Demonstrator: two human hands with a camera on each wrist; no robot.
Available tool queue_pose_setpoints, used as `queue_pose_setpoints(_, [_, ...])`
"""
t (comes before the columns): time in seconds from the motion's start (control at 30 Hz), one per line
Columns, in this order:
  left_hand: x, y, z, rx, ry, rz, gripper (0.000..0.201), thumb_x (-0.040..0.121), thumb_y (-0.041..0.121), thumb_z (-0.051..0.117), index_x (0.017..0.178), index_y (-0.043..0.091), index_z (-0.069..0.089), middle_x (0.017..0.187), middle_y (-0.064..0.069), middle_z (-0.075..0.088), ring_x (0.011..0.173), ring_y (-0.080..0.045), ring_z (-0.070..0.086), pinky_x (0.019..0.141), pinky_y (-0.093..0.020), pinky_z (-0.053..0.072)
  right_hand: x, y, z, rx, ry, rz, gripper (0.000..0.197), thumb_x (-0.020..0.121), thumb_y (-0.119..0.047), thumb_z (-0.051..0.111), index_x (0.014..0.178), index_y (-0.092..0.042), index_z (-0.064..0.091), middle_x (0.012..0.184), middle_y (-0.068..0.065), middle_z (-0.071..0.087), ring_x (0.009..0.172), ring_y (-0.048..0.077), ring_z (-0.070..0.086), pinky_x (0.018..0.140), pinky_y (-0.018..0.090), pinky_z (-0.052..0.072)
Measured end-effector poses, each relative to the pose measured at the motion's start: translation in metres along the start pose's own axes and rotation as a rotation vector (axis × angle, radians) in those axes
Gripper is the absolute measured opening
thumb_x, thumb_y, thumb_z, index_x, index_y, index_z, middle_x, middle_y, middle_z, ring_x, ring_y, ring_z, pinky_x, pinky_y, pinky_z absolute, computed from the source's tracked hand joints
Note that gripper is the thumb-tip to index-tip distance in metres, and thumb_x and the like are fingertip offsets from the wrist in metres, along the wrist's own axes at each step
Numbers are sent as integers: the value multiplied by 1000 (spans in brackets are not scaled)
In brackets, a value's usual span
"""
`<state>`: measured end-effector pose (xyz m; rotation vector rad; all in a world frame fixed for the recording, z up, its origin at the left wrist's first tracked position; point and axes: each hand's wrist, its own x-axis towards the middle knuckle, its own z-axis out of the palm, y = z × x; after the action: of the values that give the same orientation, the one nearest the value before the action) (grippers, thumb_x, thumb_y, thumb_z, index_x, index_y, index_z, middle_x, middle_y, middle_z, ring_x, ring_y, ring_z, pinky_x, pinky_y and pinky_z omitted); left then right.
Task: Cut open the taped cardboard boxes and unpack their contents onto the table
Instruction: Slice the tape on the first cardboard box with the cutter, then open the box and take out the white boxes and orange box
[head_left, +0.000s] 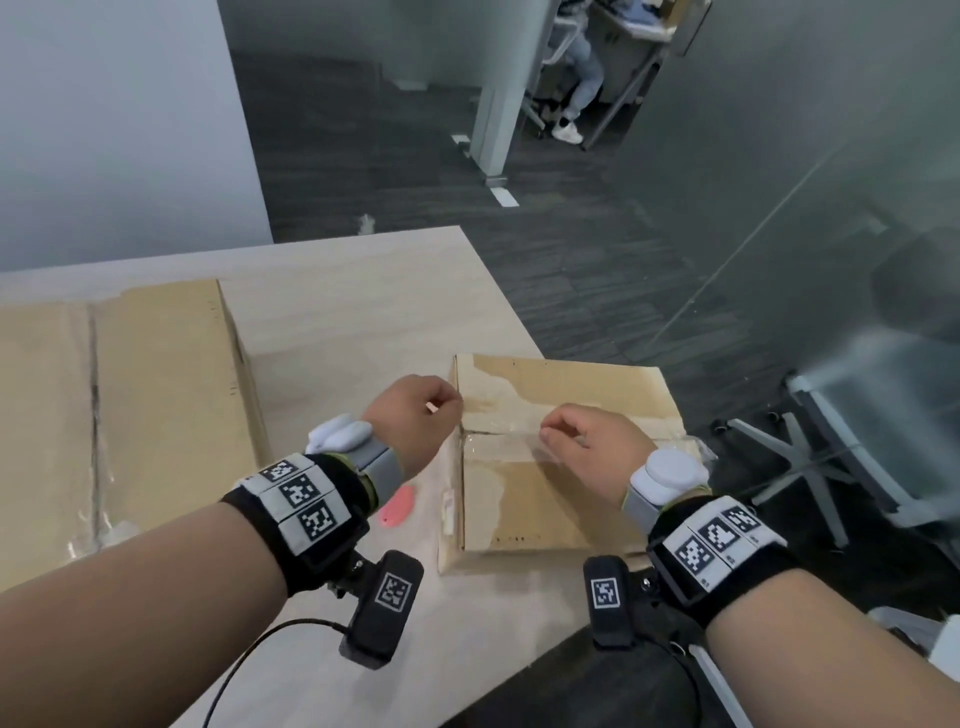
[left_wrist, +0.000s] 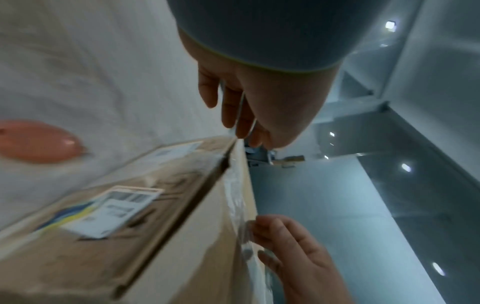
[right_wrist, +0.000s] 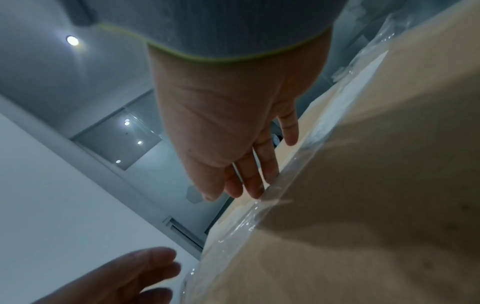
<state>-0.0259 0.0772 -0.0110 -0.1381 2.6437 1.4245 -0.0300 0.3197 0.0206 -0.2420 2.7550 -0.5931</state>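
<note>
A small cardboard box (head_left: 545, 504) (left_wrist: 103, 257) (right_wrist: 363, 226) lies on the table's right side, its top seam covered with clear tape (head_left: 498, 441) (left_wrist: 233, 195) (right_wrist: 259, 216). My left hand (head_left: 415, 410) (left_wrist: 239, 115) is at the box's upper left edge, where a thin shiny strip of tape runs between its fingers. My right hand (head_left: 587, 441) (right_wrist: 246, 181) rests on the lid with nearly straight fingertips on the wrinkled tape along the seam. A pink cutter (head_left: 397, 506) (left_wrist: 39, 142) lies on the table under my left wrist, held by neither hand.
A large flat cardboard box (head_left: 130, 405) fills the left of the light wooden table (head_left: 363, 291). The small box sits close to the table's right edge. An office chair (head_left: 857, 457) stands on the dark carpet to the right. A person sits far back.
</note>
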Motion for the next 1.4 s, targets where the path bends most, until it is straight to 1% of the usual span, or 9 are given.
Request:
queue_pose_setpoints(0.17, [-33, 53, 1, 179, -202, 80, 17, 94, 49, 60, 107, 40, 67, 93, 22, 63, 90, -10, 65, 82, -27, 47, -30, -2, -23, 12, 66, -152, 15, 97, -38, 58, 104, -30, 68, 104, -16, 65, 101, 8, 58, 92, 31, 48])
queue_pose_setpoints(0.37, [-73, 89, 12, 444, -235, 190, 26, 94, 56, 56, 99, 35, 70, 90, 15, 65, 86, -7, 60, 83, -33, 51, -92, 17, -52, 19, 97, -325, 21, 98, -31, 58, 114, -25, 68, 114, -16, 65, 106, 3, 55, 95, 21, 43])
queue_pose_setpoints(0.5, [-88, 110, 24, 609, -289, 209, 35, 92, 62, 56, 92, 30, 71, 93, 11, 67, 88, -12, 62, 85, -37, 53, -114, 43, -61, -55, 187, -200, 22, 97, -40, 51, 114, -35, 65, 109, -20, 66, 101, 9, 61, 93, 34, 50])
queue_pose_setpoints(0.63, [-107, 121, 46, 704, -429, 145, 39, 95, 56, 54, 80, 26, 72, 92, 6, 71, 86, -16, 66, 79, -34, 53, -132, 58, -63, -126, -4, -51, 23, 98, -46, 47, 112, -36, 62, 103, -17, 68, 89, 11, 65, 81, 32, 54])
queue_pose_setpoints(0.8, [-130, 90, 84, 851, -684, 176, 30, 93, 35, 61, 123, 36, 64, 123, 13, 64, 106, -12, 62, 94, -29, 51, -141, 85, -28, -193, -228, -49, 31, 95, -50, 51, 122, -38, 60, 117, -12, 67, 97, 12, 63, 85, 30, 53])
queue_pose_setpoints(0.93, [-136, 71, 104, 965, -543, 232, 50, 89, 33, 59, 135, 43, 43, 119, 9, 56, 96, -18, 62, 83, -39, 56, -141, 98, 0, -215, -291, -83, 59, 94, -45, 53, 147, -37, 30, 110, -3, 65, 89, 17, 62, 79, 35, 54])
queue_pose_setpoints(1.03, [-125, 69, 123, 1037, -398, 316, 75, 89, 25, 66, 148, 45, 24, 138, 0, 40, 120, -26, 48, 92, -40, 49, -132, 95, 10, -283, -250, -103, 69, 94, -48, 50, 153, -43, 15, 117, 4, 65, 92, 24, 64, 79, 37, 55])
queue_pose_setpoints(1.2, [-106, 71, 130, 1180, -395, 290, 61, 84, 34, 69, 141, 41, 46, 164, -4, 13, 145, -33, 19, 109, -54, 33, -112, 80, 4, -408, -277, -65, 46, 98, -57, 40, 128, -24, 53, 113, 4, 68, 95, 27, 64, 75, 36, 51])
queue_pose_setpoints(1.4, [-106, 78, 118, 1295, -256, 362, 83, 77, 68, 68, 144, 32, 34, 164, -6, 11, 150, -31, 12, 110, -53, 26, -113, 79, -11, -404, -84, -80, 29, 96, -49, 44, 104, -23, 51, 100, 4, 47, 85, 28, 54, 72, 37, 50])
